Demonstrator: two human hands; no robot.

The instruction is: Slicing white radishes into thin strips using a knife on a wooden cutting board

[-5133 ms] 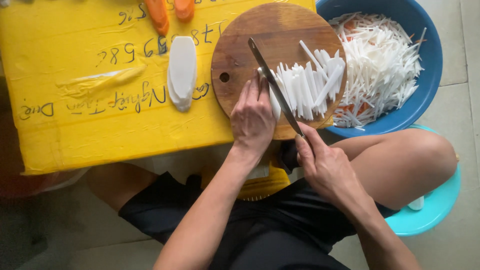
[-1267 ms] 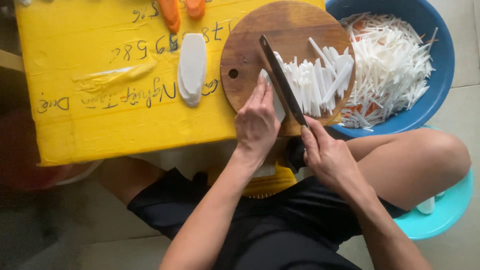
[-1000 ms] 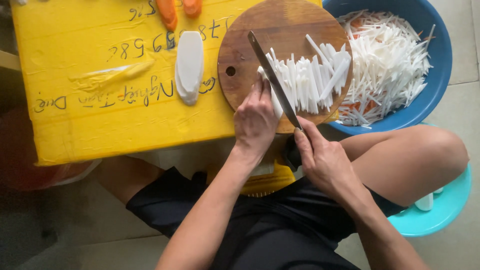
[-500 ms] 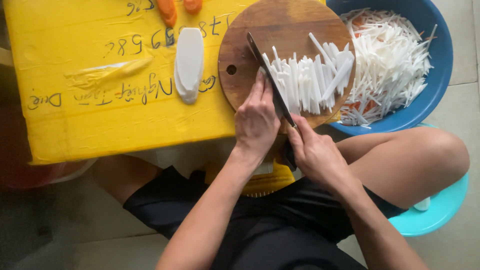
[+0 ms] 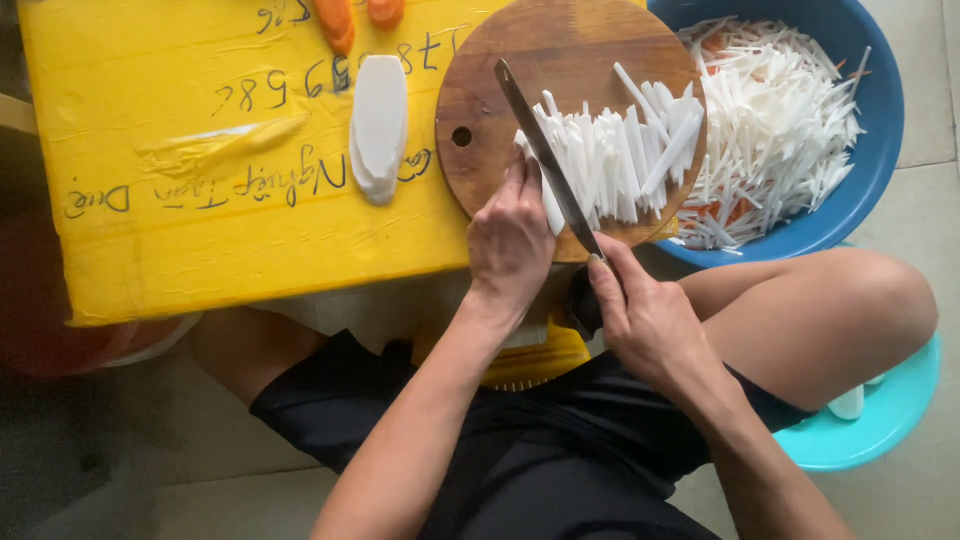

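Note:
A round wooden cutting board lies on a yellow box top. On the board is a pile of white radish sticks. My left hand presses its fingertips on the uncut piece at the pile's left edge. My right hand grips the handle of a long knife, whose blade lies slantwise across the board just beside my left fingers.
A stack of white radish slices rests on the box left of the board, with orange carrot pieces at the top edge. A blue basin full of cut white strips stands at the right. I sit on a teal stool.
The knife has kept chopping at the left end of the white pile, its blade shifting slightly between frames. My left hand stays on the piece being cut.

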